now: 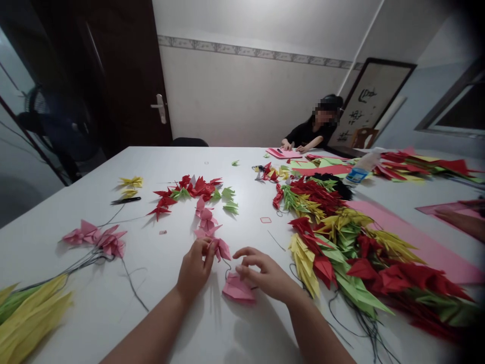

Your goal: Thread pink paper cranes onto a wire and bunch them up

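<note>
A broad white table [250, 194] is spread across the view, and its right side is covered by a large heap of red, yellow and green folded-paper garlands [359, 242]. From the near edge of the view, two bare forearms are extended over the tabletop and angled toward each other. The left hand [196, 265] is turned inward, and the lowest piece of a string of pink folded-paper pieces [207, 219] is pinched between its thumb and fingers. The right hand [267, 273] is held just beside it, palm side facing left, with fingers curved and thumb bent; whether anything is gripped there cannot be told. Beyond the heap, a translucent plastic bottle with a blue label [357, 175] is tilted to one side; its contents cannot be made out. Left of the hands, a cluster of pink folded-paper flowers [113, 241] is laid on the tabletop. A single pink folded-paper piece [238, 289] is seen below the right fingertips, between the two forearms. Smallest of all, a thin dark thread [228, 268] is curved through the gap between the pinched piece and the single one.
</note>
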Demonstrator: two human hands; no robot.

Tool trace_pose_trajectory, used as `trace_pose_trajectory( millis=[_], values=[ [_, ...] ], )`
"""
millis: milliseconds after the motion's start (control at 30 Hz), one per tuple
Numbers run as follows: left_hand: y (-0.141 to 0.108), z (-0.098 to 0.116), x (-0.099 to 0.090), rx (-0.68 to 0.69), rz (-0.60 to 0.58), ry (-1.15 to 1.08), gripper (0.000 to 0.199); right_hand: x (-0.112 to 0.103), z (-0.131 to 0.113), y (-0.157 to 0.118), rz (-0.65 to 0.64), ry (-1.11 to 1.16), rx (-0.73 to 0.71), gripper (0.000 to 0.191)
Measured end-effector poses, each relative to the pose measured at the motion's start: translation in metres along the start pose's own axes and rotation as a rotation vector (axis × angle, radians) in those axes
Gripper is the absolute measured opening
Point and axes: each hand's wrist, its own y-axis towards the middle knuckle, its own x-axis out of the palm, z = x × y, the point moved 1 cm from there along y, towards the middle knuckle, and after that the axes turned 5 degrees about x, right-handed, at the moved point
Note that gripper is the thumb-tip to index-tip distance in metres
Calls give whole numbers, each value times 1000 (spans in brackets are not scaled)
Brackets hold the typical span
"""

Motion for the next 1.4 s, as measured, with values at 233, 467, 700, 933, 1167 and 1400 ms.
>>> trace_pose_trajectory(
  millis=[233,467,700,933,1167,1400],
  values=[
    [-1,-1,3,-186,-73,-169,17,21,18,20,189,102,121,34],
    [0,-6,7,-298,-96,-428,23,29,30,31,192,325,126,22],
    [1,-6,13,-360,-167,-630,29,32,38,35,152,375,71,27],
    [6,1,7,-332,-336,-515,29,30,32,33,69,506,13,31],
    [10,4,1,-367,-277,-501,29,31,37,36,85,583,39,30],
    [8,-2,3,-406,-269,-548,29,31,31,34,87,519,32,30]
  ],
)
